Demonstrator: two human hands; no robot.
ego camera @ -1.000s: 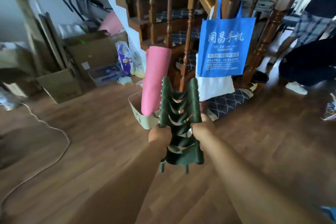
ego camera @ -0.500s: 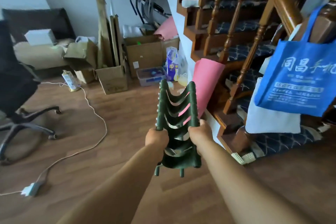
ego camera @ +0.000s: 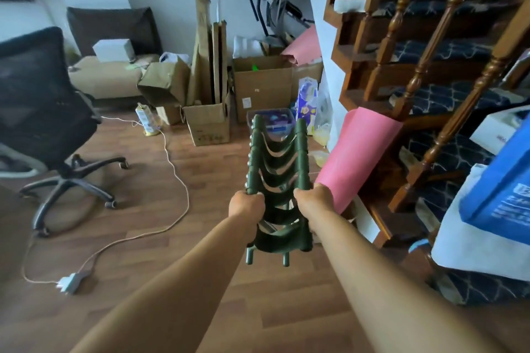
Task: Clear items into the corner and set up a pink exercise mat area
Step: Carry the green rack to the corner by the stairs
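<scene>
A dark green folded rack (ego camera: pixel 276 169) with curved straps between two rails hangs in front of me above the wooden floor. My left hand (ego camera: pixel 247 206) grips its left rail and my right hand (ego camera: pixel 312 200) grips its right rail. A rolled pink exercise mat (ego camera: pixel 358 157) stands tilted just right of the rack, by the foot of the stairs. A second pink sheet (ego camera: pixel 304 46) lies on the boxes in the far corner under the staircase.
Cardboard boxes (ego camera: pixel 259 86) and flat cardboard fill the corner ahead. A black office chair (ego camera: pixel 43 112) stands at left. A cable (ego camera: pixel 175 169) with a plug strip (ego camera: pixel 70 282) trails across the floor. The wooden staircase (ego camera: pixel 424 66) and a blue bag (ego camera: pixel 499 195) are at right.
My view has swung left from the stair post toward the corner of boxes. Both hands keep their grip on the green rack, carried along; the pink mat now sits to its right.
</scene>
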